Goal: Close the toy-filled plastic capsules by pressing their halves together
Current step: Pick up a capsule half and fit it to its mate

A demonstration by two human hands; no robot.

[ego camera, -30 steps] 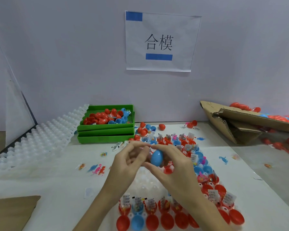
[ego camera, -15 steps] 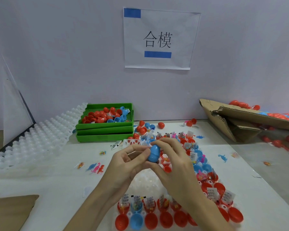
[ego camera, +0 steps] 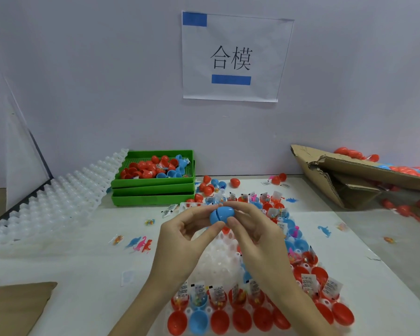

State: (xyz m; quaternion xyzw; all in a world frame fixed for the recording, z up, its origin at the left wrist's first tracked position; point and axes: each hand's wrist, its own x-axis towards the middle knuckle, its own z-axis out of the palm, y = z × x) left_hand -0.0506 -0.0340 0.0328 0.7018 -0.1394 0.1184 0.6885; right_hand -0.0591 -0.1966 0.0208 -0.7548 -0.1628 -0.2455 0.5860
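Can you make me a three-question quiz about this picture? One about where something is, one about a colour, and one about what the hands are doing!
1. Where are the green trays?
A. At the back, by the wall
B. On the person's lap
C. On top of the cardboard box

2. What colour is the capsule in the hands?
A. Red
B. Blue
C. Yellow

3. What are the hands doing?
A. Lying flat on the table
B. Both holding one capsule
C. Each holding a different capsule

Answers:
1. A, the trays sit stacked beside the wall at the far left of the table.
2. B, the egg-shaped capsule is plainly blue.
3. B, the left hand and the right hand pinch the same capsule from either side.
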